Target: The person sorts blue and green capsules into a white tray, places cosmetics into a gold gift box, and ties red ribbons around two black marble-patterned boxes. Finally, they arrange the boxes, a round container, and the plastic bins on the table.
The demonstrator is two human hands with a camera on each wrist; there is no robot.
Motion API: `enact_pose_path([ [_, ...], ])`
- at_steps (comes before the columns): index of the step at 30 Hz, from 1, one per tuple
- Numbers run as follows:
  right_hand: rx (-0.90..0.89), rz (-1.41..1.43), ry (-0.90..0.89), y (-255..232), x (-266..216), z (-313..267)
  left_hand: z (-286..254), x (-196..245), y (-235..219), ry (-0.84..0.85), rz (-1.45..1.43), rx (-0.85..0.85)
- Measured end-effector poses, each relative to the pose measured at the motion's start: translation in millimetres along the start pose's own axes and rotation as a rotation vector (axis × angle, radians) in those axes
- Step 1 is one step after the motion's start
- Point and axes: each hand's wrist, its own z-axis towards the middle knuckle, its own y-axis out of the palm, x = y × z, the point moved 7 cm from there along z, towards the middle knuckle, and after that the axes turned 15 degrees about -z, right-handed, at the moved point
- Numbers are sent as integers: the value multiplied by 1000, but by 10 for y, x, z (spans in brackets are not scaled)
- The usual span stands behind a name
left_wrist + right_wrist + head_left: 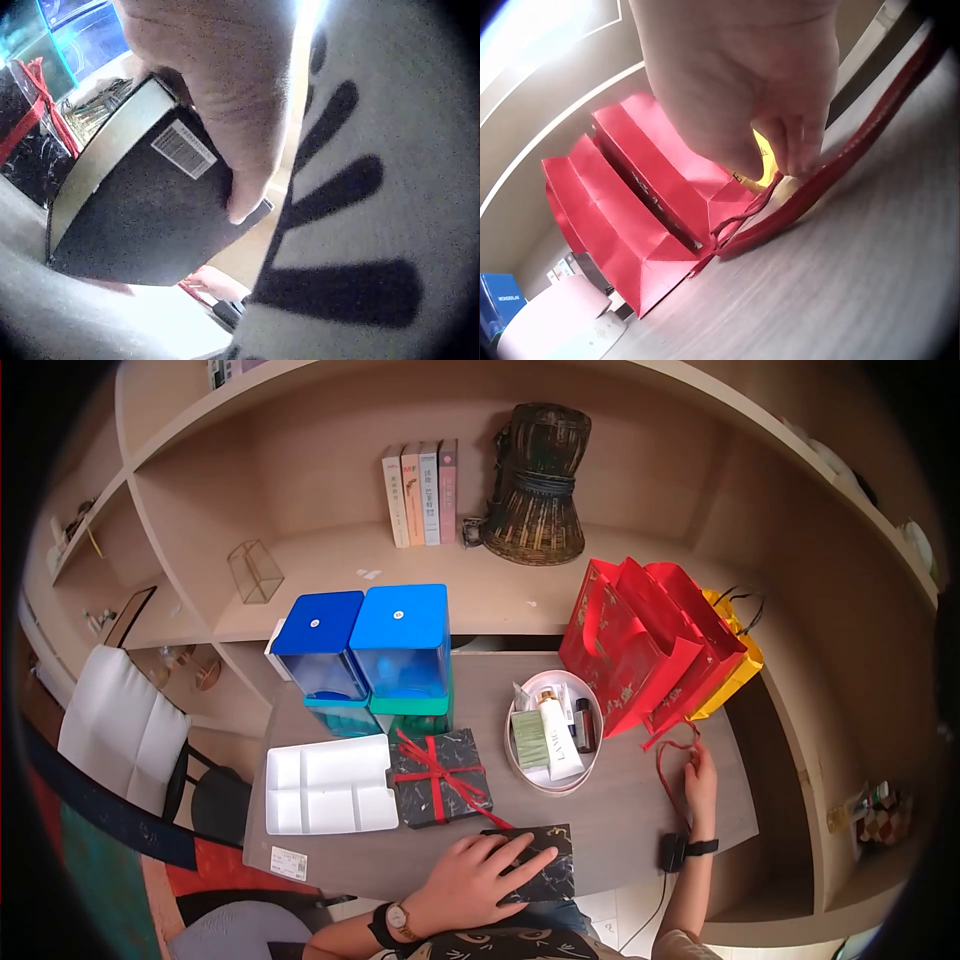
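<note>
My left hand (480,885) grips a black marbled box (556,860) at the table's front edge, fingers spread over its top. In the left wrist view the thumb lies along the dark face of this box (142,217), which bears a barcode sticker (184,150). Just beyond it lies another black marbled box (415,800) tied with red ribbon. At the right side of the table my right hand (701,785) pinches a red ribbon (795,206); part of it is twisted, and the rest trails across the tabletop. Red paper bags (630,650) stand just beyond this hand.
An oval box (512,755) of tubes and small packages sits mid-table. A white compartment tray (330,810) lies at left, before stacked blue and green containers (400,630). A yellow bag (735,680) stands behind the red ones. Shelving with books (420,495) rises behind.
</note>
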Motion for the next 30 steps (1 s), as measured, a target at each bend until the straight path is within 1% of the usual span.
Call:
enact_pose_path([
  [3, 9, -111, 25, -140, -54, -172, 25, 2, -29, 14, -36, -80],
  [5, 13, -170, 12, -286, -289, -278, 2, -29, -37, 21, -102, -108],
  [7, 83, -150, -26, -433, -504, -381, -45, -64, -44, 17, -184, -102],
  [8, 117, -139, -49, -510, -641, -425, -56, -71, -45, 14, -178, -108],
  [10, -11, 116, 92, -624, -981, -558, -78, -75, -47, 3, -164, -118],
  [11, -77, 245, 164, -592, -1105, -636, -79, -69, -47, 18, -137, -92],
  [12, -83, 404, 113, -504, -1185, -732, -73, -71, -31, 34, -110, -69],
  [13, -248, 572, 104, -423, -1338, -851, -67, -73, -10, 51, -83, -49],
  [14, -365, 592, 14, -420, -1581, -974, -48, -89, 11, 61, -93, -24],
  [15, -481, 607, -140, -467, -1889, -1047, -21, -109, 38, 72, -104, -1],
  [16, -614, 644, -183, -450, -2089, -1139, -6, -109, 54, 84, -115, 24],
  [17, -634, 566, -266, -508, -2259, -1162, 3, -138, 41, 35, -147, 73],
  [19, -598, 459, -274, -523, -2345, -1186, 13, -200, -3, -61, -206, 178],
  [20, -576, 444, -248, -547, -2358, -1192, 11, -194, -58, -128, -163, 220],
  [22, -534, 414, -201, -587, -2370, -1196, -127, -357, 13, -304, -327, 307],
  [23, -518, 352, -182, -583, -2357, -1209, -202, -435, 52, -393, -409, 352],
  [25, -491, 228, -138, -574, -2325, -1264, -260, -466, 98, -433, -483, 316],
  [26, -498, 247, -113, -581, -2337, -1287, -288, -478, 127, -454, -521, 296],
  [28, -510, 283, -63, -616, -2379, -1337, -328, -492, 129, -408, -533, 346],
  [30, -504, 436, 61, -618, -2379, -1371, -345, -483, 121, -381, -551, 370],
])
